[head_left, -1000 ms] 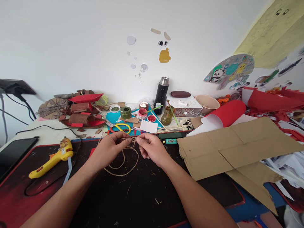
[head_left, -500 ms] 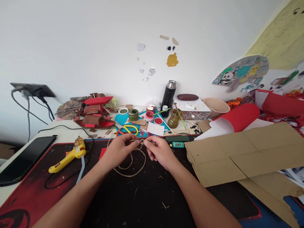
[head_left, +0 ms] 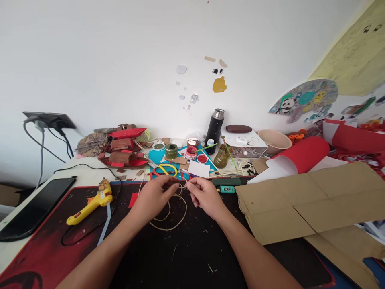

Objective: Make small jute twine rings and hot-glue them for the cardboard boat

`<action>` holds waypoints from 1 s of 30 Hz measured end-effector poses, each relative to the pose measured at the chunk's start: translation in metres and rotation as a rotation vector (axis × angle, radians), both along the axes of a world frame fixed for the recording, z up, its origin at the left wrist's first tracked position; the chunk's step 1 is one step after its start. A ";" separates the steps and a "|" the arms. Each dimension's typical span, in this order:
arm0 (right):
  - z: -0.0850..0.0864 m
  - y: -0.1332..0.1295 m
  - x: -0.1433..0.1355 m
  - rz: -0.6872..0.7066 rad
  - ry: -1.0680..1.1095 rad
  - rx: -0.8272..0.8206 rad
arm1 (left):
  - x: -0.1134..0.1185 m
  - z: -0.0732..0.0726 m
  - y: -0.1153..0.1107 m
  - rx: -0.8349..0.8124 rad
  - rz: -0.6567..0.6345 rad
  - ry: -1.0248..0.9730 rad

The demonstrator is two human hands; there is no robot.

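Observation:
A thin tan twine [head_left: 168, 229] lies in loose loops on the dark mat, its upper part running up between both hands. My left hand [head_left: 157, 196] pinches the twine between thumb and fingers. Close beside it, my right hand [head_left: 203, 196] grips another part of the same twine with its fingertips. A small loop shows in the gap between the two hands. Just behind the hands lie yellow-and-red-handled scissors [head_left: 167, 169] and a white card [head_left: 199, 169]. A small red piece [head_left: 133, 200] sits by my left wrist.
On the left, a yellow glue gun [head_left: 92, 206] with its cord lies near a black phone [head_left: 37, 208]. Cardboard sheets [head_left: 300, 204] cover the right side. Paint jars [head_left: 171, 151], a black flask [head_left: 215, 128] and red-brown model boats [head_left: 123, 158] stand along the wall.
The camera view has tilted up slightly, so everything sits lower in the picture. My hands have shifted a little apart, and the small twine loop between them has changed shape.

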State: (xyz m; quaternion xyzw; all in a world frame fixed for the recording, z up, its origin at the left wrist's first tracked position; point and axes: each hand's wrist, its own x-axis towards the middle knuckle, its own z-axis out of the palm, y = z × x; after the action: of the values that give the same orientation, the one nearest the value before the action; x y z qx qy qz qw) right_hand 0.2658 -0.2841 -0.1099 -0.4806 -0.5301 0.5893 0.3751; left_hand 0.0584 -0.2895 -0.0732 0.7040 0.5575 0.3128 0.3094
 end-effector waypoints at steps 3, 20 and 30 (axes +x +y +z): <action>0.000 -0.001 0.000 -0.004 -0.003 0.004 | 0.000 -0.004 0.001 0.070 0.039 0.036; 0.010 -0.003 0.000 -0.095 0.169 0.068 | -0.013 0.003 -0.031 0.002 -0.152 0.191; 0.015 0.000 0.002 -0.186 0.298 0.034 | -0.055 0.076 -0.049 -0.221 -0.065 0.097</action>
State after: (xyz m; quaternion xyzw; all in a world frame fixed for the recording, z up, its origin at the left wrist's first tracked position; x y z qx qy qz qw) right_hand 0.2677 -0.2837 -0.0951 -0.4284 -0.4318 0.6079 0.5104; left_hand 0.0038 -0.3384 0.0025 0.6976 0.5798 0.2050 0.3677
